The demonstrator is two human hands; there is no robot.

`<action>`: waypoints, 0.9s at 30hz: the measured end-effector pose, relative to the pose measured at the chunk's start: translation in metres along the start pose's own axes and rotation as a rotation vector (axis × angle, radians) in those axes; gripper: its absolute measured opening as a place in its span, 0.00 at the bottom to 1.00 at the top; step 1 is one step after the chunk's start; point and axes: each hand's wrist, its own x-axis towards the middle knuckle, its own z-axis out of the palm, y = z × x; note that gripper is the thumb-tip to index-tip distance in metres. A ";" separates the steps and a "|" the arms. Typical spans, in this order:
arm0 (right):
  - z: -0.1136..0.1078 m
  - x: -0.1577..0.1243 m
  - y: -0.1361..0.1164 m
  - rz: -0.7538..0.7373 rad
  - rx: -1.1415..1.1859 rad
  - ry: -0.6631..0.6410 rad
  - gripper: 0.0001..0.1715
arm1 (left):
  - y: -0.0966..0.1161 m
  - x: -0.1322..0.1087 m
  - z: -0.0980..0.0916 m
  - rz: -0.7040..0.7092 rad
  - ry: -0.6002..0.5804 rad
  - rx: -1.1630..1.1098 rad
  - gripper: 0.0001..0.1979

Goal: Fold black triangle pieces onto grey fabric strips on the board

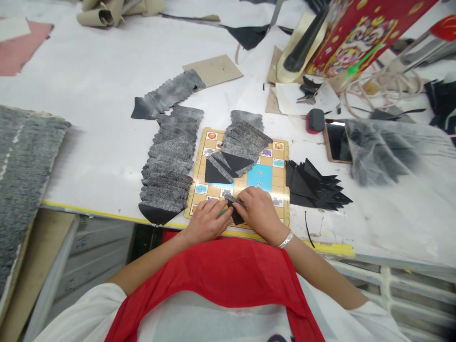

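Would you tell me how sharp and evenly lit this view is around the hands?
Head view: bright, even light; left hand, right hand and the black piece between them look fairly sharp; the white table washes out farther back; the plastic-covered stack is smeared.

1. White worktable [107, 142] fills most of view; yellow strip [89, 212] along near edge. Even light, soft shadows.
2. Left: 2nd bench [32, 247], wood edge, grey felt mat [24, 166] on top.
3. Under table: grey panels [103, 247]; right, white slatted rack [409, 289].
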 end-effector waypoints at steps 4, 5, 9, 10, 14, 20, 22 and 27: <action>0.004 -0.007 0.006 -0.033 0.115 0.040 0.11 | -0.002 -0.002 0.002 -0.008 -0.008 -0.011 0.14; 0.005 -0.008 0.007 -0.044 0.130 0.046 0.12 | -0.002 -0.003 0.003 -0.008 -0.009 -0.016 0.14; 0.014 -0.012 0.016 -0.132 0.155 0.089 0.12 | -0.004 -0.003 0.003 -0.011 -0.008 -0.045 0.14; 0.016 -0.013 0.017 -0.156 0.153 0.107 0.12 | -0.004 -0.003 0.002 -0.016 -0.006 -0.055 0.14; 0.025 -0.017 0.022 -0.238 0.139 0.164 0.13 | -0.006 -0.002 0.001 -0.052 -0.015 -0.118 0.17; 0.026 -0.020 0.020 -0.324 0.083 0.165 0.15 | -0.007 0.001 0.000 -0.078 -0.035 -0.118 0.16; 0.026 -0.020 0.019 -0.319 0.076 0.185 0.14 | -0.006 0.002 0.000 -0.060 -0.030 -0.103 0.16; 0.025 -0.021 0.015 -0.248 0.107 0.206 0.15 | -0.005 0.004 0.000 -0.015 0.002 -0.044 0.15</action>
